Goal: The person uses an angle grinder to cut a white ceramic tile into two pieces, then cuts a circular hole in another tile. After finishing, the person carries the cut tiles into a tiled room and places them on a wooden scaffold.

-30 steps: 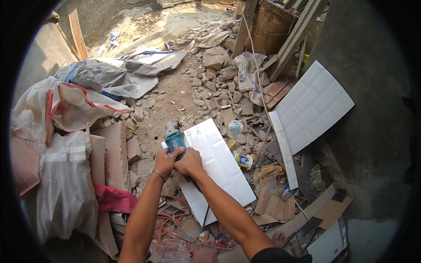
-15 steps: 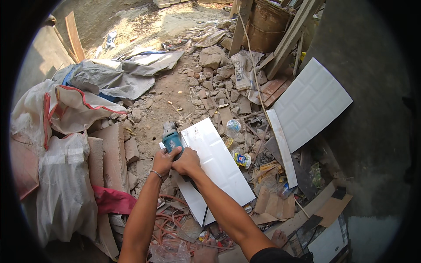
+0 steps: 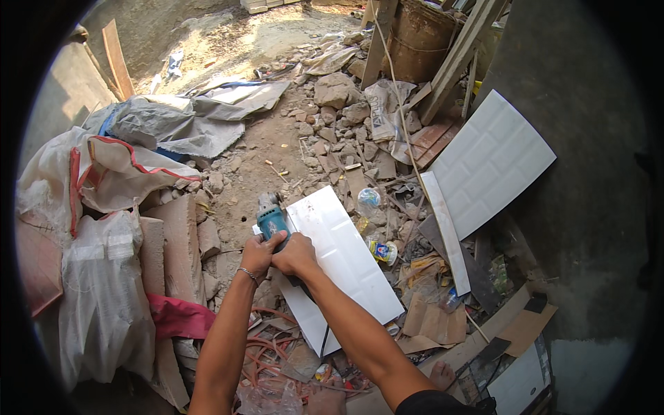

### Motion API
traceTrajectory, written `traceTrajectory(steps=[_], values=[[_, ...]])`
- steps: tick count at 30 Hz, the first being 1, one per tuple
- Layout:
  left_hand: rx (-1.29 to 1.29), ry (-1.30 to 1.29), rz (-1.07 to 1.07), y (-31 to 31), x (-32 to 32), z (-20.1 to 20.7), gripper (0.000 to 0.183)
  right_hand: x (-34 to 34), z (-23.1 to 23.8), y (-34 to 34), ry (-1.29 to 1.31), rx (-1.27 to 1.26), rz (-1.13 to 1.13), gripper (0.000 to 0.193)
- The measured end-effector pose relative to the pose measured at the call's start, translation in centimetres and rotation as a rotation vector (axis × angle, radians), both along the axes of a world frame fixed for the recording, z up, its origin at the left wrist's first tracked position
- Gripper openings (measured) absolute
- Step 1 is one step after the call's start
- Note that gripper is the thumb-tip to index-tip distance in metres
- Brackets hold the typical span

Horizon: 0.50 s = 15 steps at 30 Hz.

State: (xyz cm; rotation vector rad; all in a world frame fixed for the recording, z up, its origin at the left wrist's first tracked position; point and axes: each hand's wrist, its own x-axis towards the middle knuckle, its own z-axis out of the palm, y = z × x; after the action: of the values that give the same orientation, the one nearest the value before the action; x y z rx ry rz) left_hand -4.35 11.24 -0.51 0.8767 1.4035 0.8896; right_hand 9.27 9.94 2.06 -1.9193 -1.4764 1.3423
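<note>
Grinder over white tile amid rubble; dim wall, perhaps concrete.

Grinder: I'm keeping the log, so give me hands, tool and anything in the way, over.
Left hand and right hand gripping teal grinder. Grinder at far left corner of white panel; contact unclear. Black cord across panel's near end.

L hand bare; at its wrist a thin bracelet, silvery, chain- or bead-like, links too sm. to tell. L forearm bare to btm edge. R hand & R forearm bare; sleeve above, blk, only hem end in view. R ft bare, toes vis.
</note>
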Motion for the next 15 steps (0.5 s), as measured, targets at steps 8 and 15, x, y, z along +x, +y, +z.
traceTrajectory(steps=[8, 15], values=[[-0.015, 0.003, 0.001, 0.1, -0.1, -0.2, 0.038, -0.2, -1.2, 0.2, -0.013, 0.019, 0.01, 0.068], [-0.026, -0.006, -0.012, 0.2, -0.2, -0.4, 0.04, 0.2, 0.2, 0.2, 0.001, -0.042, 0.021, 0.055]])
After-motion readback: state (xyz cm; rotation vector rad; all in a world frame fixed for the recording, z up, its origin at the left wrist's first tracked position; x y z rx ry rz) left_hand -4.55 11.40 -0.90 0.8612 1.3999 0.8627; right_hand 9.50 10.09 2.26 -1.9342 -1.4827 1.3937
